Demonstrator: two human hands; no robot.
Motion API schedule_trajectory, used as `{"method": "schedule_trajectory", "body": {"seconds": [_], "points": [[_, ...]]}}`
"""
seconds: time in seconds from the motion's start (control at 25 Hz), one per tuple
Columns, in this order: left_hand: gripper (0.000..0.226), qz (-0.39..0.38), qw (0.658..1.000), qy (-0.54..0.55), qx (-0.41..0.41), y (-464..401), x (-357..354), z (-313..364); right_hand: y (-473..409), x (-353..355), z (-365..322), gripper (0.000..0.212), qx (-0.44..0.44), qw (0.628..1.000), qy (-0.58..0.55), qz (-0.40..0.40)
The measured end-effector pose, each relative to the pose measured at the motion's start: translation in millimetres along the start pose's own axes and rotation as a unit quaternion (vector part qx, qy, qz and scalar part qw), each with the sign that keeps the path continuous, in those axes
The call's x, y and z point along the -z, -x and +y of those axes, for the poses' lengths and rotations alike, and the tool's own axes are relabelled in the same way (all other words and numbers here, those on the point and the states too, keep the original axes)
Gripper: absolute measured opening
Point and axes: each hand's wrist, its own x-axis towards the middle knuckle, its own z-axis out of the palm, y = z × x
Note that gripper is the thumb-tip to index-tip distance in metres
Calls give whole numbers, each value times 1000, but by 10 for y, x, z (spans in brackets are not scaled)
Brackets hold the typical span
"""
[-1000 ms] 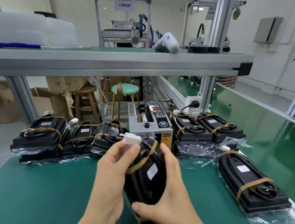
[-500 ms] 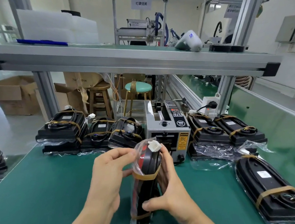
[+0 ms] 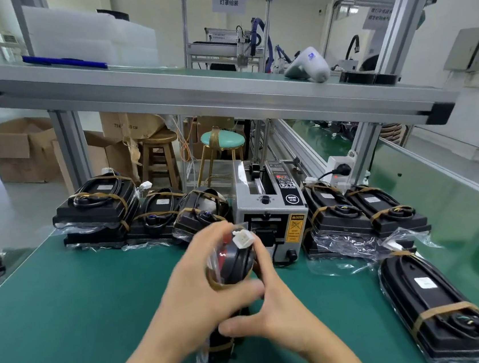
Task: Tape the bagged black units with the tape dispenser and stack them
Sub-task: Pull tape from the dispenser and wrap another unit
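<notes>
My grip: my left hand point(image 3: 198, 299) and right hand point(image 3: 280, 311) both clasp the bagged black unit with brown tape bands point(image 3: 233, 267), stood on end.
Counter: green mat counter point(image 3: 67, 305) beneath it; taped units lie left, right.
Behind: grey tape dispenser point(image 3: 271, 213).
Above: aluminium shelf point(image 3: 193, 97).
Room: stools, cardboard boxes.

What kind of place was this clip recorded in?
Most likely a factory packing line: a long green-matted workbench under an aluminium-frame shelf, an automatic tape dispenser, and stacks of bagged black units around it.
</notes>
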Motion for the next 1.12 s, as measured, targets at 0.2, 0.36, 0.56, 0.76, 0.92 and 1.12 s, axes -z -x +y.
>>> {"method": "schedule_trajectory", "body": {"seconds": [0.2, 0.36, 0.56, 0.76, 0.92, 1.12], "points": [[80, -3, 999, -44, -29, 13, 93, -149, -37, 182, -347, 70, 103, 993, 46, 43], [77, -42, 998, -22, -33, -17, 211, -206, -77, 57, -472, 19, 254, 946, 129, 157], [73, -33, 988, 148, 42, -98, 435, -275, 22, -251, -133, 15, 420, 792, 384, 221], [63, -7, 994, 96, 48, -98, 390, -180, 26, -283, -118, 27, 412, 813, 374, 169], [54, 57, 996, 43, 49, -62, 243, -150, 92, -149, -277, 23, 361, 901, 164, 178], [58, 5, 998, 35, 45, 33, 211, -187, -6, 72, -411, 26, 178, 960, 23, 213]]}}
